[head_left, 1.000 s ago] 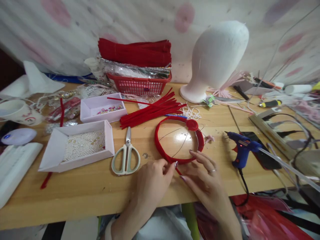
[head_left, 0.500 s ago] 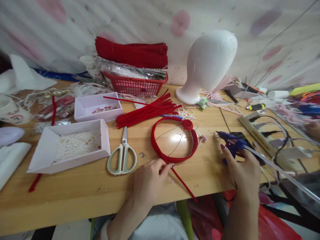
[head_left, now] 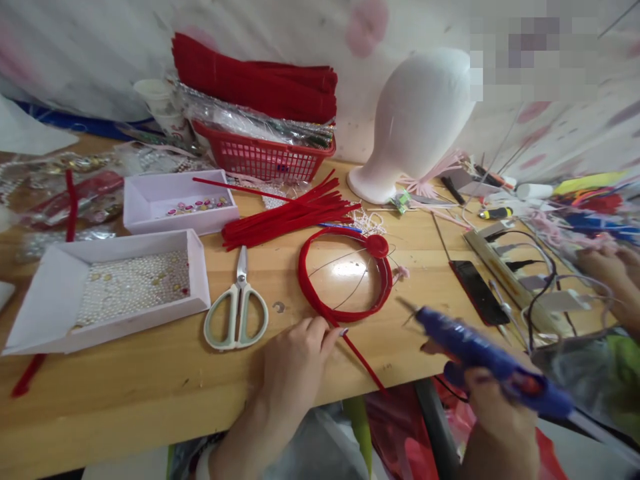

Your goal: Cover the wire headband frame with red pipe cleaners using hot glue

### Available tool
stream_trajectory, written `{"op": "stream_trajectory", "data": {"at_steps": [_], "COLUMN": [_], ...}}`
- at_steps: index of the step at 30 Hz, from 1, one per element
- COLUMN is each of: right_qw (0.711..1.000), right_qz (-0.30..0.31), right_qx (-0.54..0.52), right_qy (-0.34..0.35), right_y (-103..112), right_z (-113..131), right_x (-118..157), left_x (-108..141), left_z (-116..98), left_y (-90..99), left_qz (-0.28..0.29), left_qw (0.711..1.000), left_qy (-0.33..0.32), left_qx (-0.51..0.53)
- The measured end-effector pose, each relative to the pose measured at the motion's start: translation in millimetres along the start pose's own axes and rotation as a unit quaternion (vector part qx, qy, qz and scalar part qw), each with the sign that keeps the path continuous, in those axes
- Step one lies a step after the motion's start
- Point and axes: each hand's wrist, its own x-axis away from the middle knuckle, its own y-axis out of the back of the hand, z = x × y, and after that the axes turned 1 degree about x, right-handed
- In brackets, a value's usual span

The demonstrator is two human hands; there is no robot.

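My left hand [head_left: 297, 360] rests on the table, thumb and fingers pinching a red pipe cleaner [head_left: 364, 361] at the near edge of a red-wrapped hoop [head_left: 305, 283]. The pipe cleaner's free end points toward the table's front edge. A round red coil [head_left: 377, 246] sits on the hoop's far right side, and thin wires cross its inside. In my right hand [head_left: 503, 417] is a blue hot glue gun [head_left: 487, 353], held above the table's front edge. Its nozzle points left toward the hoop, apart from it, and a clear glue stick [head_left: 597, 430] extends from the back.
Scissors [head_left: 237, 313] lie left of the hoop, beside white boxes of pearls [head_left: 135, 283] and gems [head_left: 193, 205]. Behind are red pipe cleaners [head_left: 285, 217], a red basket [head_left: 267, 157] and a foam head [head_left: 420, 120]. A phone [head_left: 479, 291], power strip [head_left: 515, 280] and another person's hand [head_left: 607, 270] are right.
My right hand has lifted the glue gun off the table and brought it nearer, its nozzle now closer to the hoop. The left hand keeps its pinch. The view has shifted slightly.
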Motion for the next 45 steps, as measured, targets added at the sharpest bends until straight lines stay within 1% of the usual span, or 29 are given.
{"op": "stream_trajectory", "data": {"at_steps": [2, 3, 5, 6, 9, 13, 20, 29, 33, 40, 45], "right_qw": [0.990, 0.980, 0.964, 0.962, 0.956, 0.951, 0.949, 0.948, 0.944, 0.943, 0.943], "right_qz": [0.084, 0.112, 0.136, 0.139, 0.151, 0.158, 0.150, 0.159, 0.152, 0.157, 0.155], "right_qx": [-0.022, -0.022, -0.004, 0.010, 0.043, 0.075, 0.066, 0.057, 0.067, 0.071, 0.073], "right_qy": [0.115, 0.165, 0.227, 0.235, 0.248, 0.257, 0.270, 0.269, 0.284, 0.285, 0.284], "right_y": [-6, -11, -20, -24, -32, -34, -38, -39, -40, -39, -39], "right_z": [16, 20, 25, 24, 21, 17, 15, 12, 12, 14, 14], "right_x": [3, 2, -1, -2, -1, 2, 1, 1, -1, -2, -2], "left_x": [0, 0, 1, 1, 0, 0, 1, 2, -1, 1, 2], "left_z": [0, 0, 0, 1, 2, 2, -1, -1, -2, 0, 0], "left_y": [1.5, 1.9, 1.6, 1.2, -0.3, -0.3, 0.6, 1.7, 1.5, -1.2, -0.7], "left_qz": [0.006, 0.006, 0.004, 0.003, 0.001, 0.000, -0.023, -0.012, -0.008, -0.025, -0.020], "left_qw": [1.000, 1.000, 1.000, 1.000, 1.000, 1.000, 1.000, 1.000, 1.000, 1.000, 1.000], "left_qy": [0.003, 0.002, -0.003, -0.006, -0.011, -0.014, -0.013, -0.010, -0.003, -0.012, -0.012], "left_qx": [0.003, 0.005, 0.009, 0.012, 0.012, 0.006, -0.009, -0.006, -0.002, 0.011, 0.012]}}
